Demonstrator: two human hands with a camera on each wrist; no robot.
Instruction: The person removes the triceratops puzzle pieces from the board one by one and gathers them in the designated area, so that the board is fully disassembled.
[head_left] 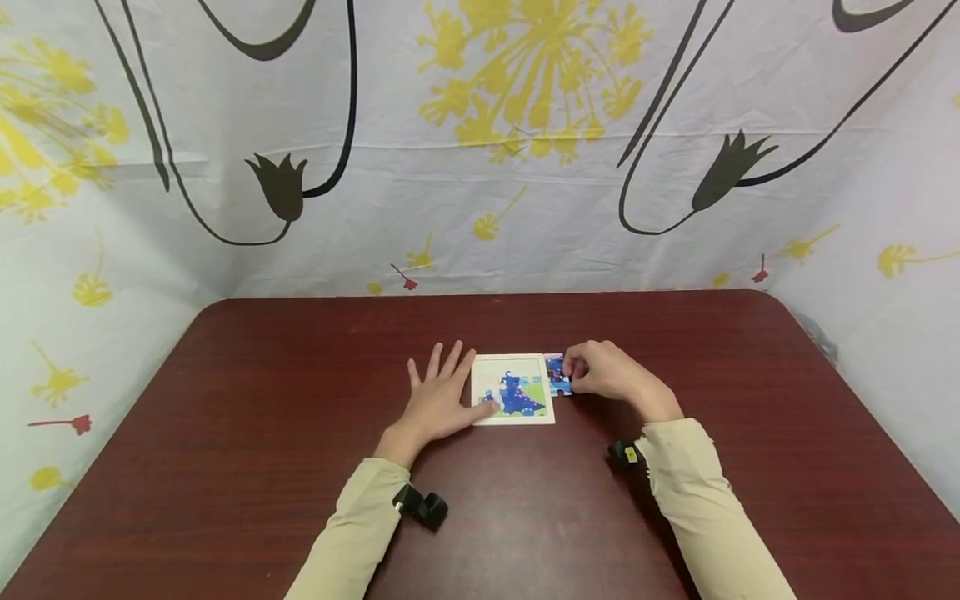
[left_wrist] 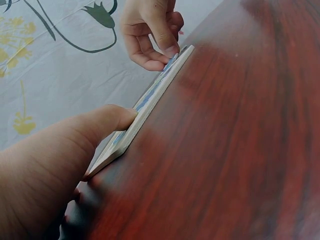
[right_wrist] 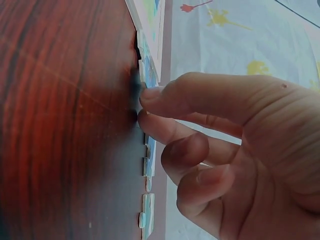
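A square jigsaw puzzle board (head_left: 517, 420) with a pale border lies flat, showing a blue dinosaur (head_left: 517, 395) and some blank pale area. My left hand (head_left: 435, 402) is spread at its left side, the thumb resting on the lower left of the board; in the left wrist view the thumb (left_wrist: 117, 117) presses over its border (left_wrist: 159, 98). Against the right border lie blue jigsaw pieces (head_left: 555, 375). At these, my right hand (head_left: 617, 372) pinches a piece between thumb and index finger, its other fingers curled in the right wrist view. The fingertips hide much of that piece.
Everything lies on a dark red-brown wooden table (head_left: 300, 358). Further jigsaw pieces (right_wrist: 148, 215) stand in a row along the table surface in the right wrist view. Behind the table hangs a white cloth (head_left: 465, 242) with flower prints. Black wrist cameras (head_left: 423, 507) sit at both sleeves.
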